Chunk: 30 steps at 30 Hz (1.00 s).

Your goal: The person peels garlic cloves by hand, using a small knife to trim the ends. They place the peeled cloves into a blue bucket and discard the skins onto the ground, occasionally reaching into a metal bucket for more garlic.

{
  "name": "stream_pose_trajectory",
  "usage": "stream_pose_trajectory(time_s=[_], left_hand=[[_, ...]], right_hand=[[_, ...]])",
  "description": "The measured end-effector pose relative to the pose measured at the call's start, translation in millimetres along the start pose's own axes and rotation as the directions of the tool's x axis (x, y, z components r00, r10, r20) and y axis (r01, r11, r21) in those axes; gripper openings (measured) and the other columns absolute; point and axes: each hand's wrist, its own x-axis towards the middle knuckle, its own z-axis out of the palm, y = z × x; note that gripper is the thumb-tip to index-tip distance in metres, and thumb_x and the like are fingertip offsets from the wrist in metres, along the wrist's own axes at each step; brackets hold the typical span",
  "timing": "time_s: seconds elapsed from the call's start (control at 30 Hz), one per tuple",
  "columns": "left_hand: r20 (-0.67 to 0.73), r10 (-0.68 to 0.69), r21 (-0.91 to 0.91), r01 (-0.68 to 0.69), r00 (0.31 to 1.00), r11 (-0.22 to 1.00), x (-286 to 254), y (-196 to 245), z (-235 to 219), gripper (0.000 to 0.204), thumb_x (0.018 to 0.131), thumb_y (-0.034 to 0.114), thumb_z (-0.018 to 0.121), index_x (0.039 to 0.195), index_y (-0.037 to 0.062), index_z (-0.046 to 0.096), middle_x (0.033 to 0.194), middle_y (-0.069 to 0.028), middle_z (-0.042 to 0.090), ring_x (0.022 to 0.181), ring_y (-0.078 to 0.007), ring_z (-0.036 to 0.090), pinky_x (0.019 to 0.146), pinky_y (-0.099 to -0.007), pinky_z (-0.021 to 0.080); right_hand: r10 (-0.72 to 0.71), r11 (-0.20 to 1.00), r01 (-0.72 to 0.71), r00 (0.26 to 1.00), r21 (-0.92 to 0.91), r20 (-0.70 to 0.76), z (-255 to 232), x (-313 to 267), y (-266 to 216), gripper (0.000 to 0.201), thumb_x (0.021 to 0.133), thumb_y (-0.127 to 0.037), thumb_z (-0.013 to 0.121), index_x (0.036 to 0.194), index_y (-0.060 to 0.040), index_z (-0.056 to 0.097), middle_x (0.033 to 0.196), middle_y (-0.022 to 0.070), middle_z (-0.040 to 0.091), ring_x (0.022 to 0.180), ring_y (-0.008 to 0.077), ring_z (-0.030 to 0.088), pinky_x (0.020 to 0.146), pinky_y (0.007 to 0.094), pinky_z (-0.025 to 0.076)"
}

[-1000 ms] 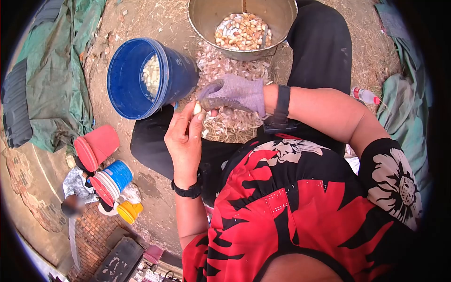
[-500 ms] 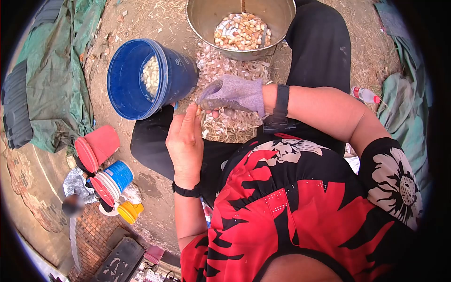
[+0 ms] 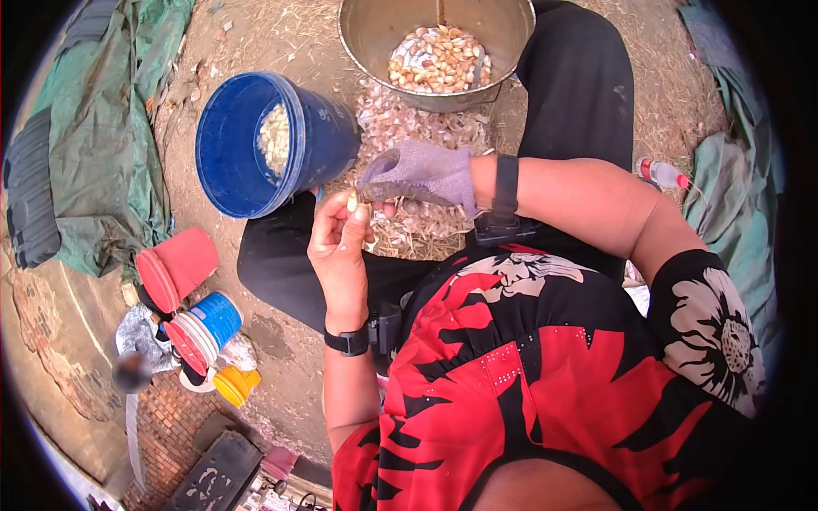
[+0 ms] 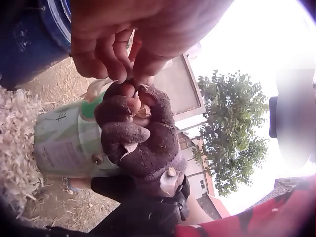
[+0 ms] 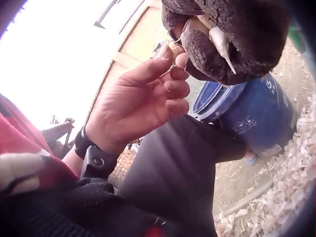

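Observation:
My bare left hand (image 3: 339, 251) pinches a pale garlic clove (image 3: 353, 201) between thumb and fingertips. Right against it are the fingertips of my right hand (image 3: 422, 175), which wears a purple glove with a dark, dirty palm. In the right wrist view, the gloved fingers are curled round more garlic, including a whitish clove (image 5: 219, 43) with a pointed tip. Bits of papery skin (image 4: 129, 148) cling to the glove in the left wrist view. Below the hands lies a heap of garlic skins (image 3: 417, 119).
A blue bucket (image 3: 223, 162) with peeled cloves (image 3: 274, 140) leans at the left. Ahead stands a metal pot (image 3: 362, 38) holding unpeeled cloves (image 3: 439, 61). A red bucket (image 3: 192, 260) and a small yellow bucket (image 3: 234, 385) are farther left. A plastic bottle (image 3: 660, 173) lies at the right.
The left fingers closed up over the clove at the glove, then parted, so the clove shows again. The left wrist has turned and shifted slightly right. The gloved hand stays nearly in place.

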Motion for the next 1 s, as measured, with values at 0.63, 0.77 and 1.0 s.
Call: stream_pose_trajectory(time_s=[0.63,0.77,1.0], left_hand=[[0.058,0.306,0.583,-0.282,0.950,0.762,1,9,-14,0.022,0.100,0.009,0.056,0.118,0.0010,0.067,0.086,0.0012,0.052,0.069,-0.0064,0.047,0.061,-0.0222,0.041],[0.141,0.373,0.689,-0.362,0.917,0.628,-3,15,-9,0.021,0.098,0.007,0.058,0.116,0.0009,0.066,0.085,-0.0054,0.055,0.071,-0.0139,0.051,0.064,-0.0267,0.043],[0.180,0.372,0.688,-0.387,0.911,0.614,-9,24,2,0.026,0.094,0.002,0.059,0.120,0.0020,0.063,0.091,-0.0106,0.060,0.077,-0.0207,0.058,0.072,-0.0300,0.048]], right_hand=[[-0.016,0.991,0.022,0.999,-0.131,0.044,-1,1,-7,0.032,0.091,-0.024,0.069,0.113,-0.0005,0.069,0.092,0.0064,0.070,0.075,0.0107,0.063,0.068,0.0254,0.053],[-0.046,0.984,0.057,0.997,-0.168,0.066,-2,3,-2,0.033,0.091,-0.025,0.068,0.113,0.0001,0.069,0.092,0.0074,0.069,0.076,0.0108,0.063,0.069,0.0254,0.053],[0.021,0.985,-0.005,0.995,-0.171,0.096,3,-9,-12,0.033,0.092,-0.028,0.068,0.109,0.0005,0.069,0.088,0.0057,0.069,0.073,0.0107,0.062,0.063,0.0254,0.053]])
